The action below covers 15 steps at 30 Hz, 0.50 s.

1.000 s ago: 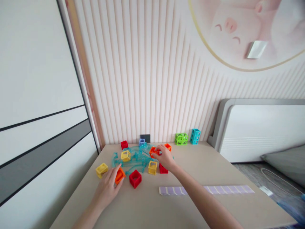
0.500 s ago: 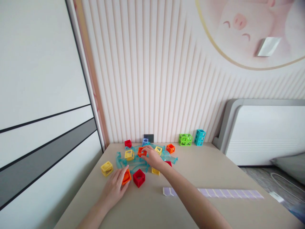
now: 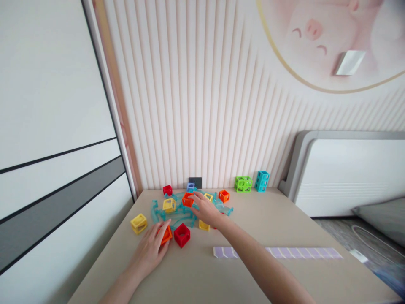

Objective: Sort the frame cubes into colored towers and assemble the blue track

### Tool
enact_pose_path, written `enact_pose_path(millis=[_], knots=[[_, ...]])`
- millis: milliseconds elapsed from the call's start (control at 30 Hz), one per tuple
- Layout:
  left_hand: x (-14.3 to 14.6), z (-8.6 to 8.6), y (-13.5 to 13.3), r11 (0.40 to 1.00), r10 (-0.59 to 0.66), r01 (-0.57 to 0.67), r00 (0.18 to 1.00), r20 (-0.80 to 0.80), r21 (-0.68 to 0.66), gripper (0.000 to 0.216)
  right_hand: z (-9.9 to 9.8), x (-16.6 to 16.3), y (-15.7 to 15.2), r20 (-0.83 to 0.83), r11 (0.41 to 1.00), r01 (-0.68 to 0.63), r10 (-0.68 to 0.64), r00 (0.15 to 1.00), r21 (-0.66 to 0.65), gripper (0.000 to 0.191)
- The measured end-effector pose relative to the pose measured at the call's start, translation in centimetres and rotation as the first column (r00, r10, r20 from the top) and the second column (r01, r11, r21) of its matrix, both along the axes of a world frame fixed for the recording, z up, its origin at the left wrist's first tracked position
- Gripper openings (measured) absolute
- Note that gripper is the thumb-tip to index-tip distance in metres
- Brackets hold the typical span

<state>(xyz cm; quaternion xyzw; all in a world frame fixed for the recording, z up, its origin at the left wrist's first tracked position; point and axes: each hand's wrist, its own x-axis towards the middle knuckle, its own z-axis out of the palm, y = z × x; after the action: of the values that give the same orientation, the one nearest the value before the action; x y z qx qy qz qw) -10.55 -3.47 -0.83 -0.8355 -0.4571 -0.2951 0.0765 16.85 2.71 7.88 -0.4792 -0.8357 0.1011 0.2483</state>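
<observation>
Since a second ago, the right hand (image 3: pixel 204 209) has carried its orange cube (image 3: pixel 187 199) leftward across the table (image 3: pixel 253 228), from just right of the frame's lower middle to a spot over the left part of the teal pieces (image 3: pixel 154 206). The left hand (image 3: pixel 151 249) has shifted a little to the right, bringing its own orange block (image 3: pixel 166 236) nearer the large red cube (image 3: pixel 182 235).

From where I stand, the left hand has that block in its grasp, fingers over the top and thumb at the lower side, in the lower left of the frame. The right hand's fingers are stretched out against the right side of the orange cube; whether they grip it or have let go, I cannot tell.

A yellow cube (image 3: pixel 169 205) sits just left of the right hand's cube, among the teal pieces, and a yellow block (image 3: pixel 139 223) lies farther left, apart from the left hand. Part of another yellow piece (image 3: pixel 204 226) shows below the right wrist. Right of the frame's lower middle is a third orange cube (image 3: pixel 224 196), and farther right, by the wall, stand a green block (image 3: pixel 243 184) and a blue tower (image 3: pixel 262 181).
</observation>
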Motion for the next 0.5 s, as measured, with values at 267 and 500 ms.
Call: enact_pose_path(millis=[267, 500], knots=[[0.3, 0.6, -0.5, 0.998, 0.007, -0.003, 0.999, -0.047, 0.066, 0.058, -0.1, 5.1, -6.3, 0.104, 0.994, -0.03, 0.019, 0.994, 0.103, 0.034], [0.2, 0.4, -0.7, 0.995, 0.02, -0.013, 0.997, -0.07, 0.098, 0.056, -3.5, 12.8, -14.2, 0.128, 0.988, 0.099, -0.114, 0.985, 0.117, 0.025]])
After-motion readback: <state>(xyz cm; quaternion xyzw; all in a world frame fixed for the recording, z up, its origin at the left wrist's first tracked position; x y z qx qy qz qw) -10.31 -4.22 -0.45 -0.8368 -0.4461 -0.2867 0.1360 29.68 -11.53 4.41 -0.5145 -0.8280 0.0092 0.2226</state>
